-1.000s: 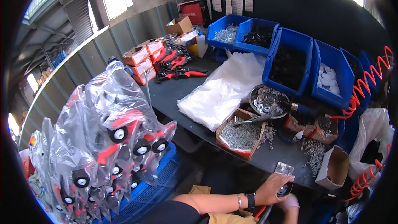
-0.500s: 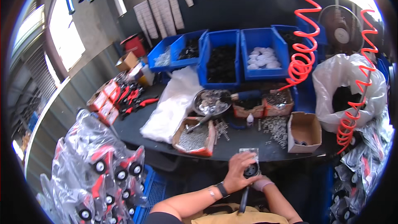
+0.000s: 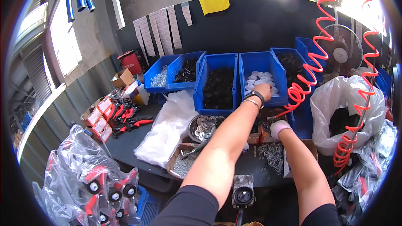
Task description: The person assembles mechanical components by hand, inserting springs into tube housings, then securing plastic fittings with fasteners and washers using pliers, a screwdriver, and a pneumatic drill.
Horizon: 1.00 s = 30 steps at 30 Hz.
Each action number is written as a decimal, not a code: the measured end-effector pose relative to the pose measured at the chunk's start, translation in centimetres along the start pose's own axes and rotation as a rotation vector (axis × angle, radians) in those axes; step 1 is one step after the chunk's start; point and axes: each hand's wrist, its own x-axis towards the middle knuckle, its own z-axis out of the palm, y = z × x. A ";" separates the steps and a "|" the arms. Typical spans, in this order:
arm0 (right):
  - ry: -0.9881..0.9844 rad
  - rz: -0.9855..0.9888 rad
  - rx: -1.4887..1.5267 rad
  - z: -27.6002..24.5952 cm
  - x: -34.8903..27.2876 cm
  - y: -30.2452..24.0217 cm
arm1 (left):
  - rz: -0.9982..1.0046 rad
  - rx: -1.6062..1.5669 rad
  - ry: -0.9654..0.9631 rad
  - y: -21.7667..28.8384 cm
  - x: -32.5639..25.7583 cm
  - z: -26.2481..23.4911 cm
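White caps (image 3: 256, 80) bin: left hand (image 3: 264, 90) reaches in.

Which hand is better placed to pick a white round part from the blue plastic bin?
Left. The left hand is already over the blue plastic bin of white parts, while the gloved right hand sits lower.
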 end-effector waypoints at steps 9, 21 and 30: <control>0.109 -0.148 0.013 -4.3 -1.1 -7.4 | -0.097 0.309 0.048 -14.2 7.8 4.6; 0.820 -0.158 0.483 -3.6 -13.0 -1.7 | -0.027 -1.468 0.521 -5.0 -8.9 -13.3; 0.878 -0.640 0.903 3.6 -25.1 -11.2 | -0.277 -1.435 0.534 -18.0 -20.1 -11.3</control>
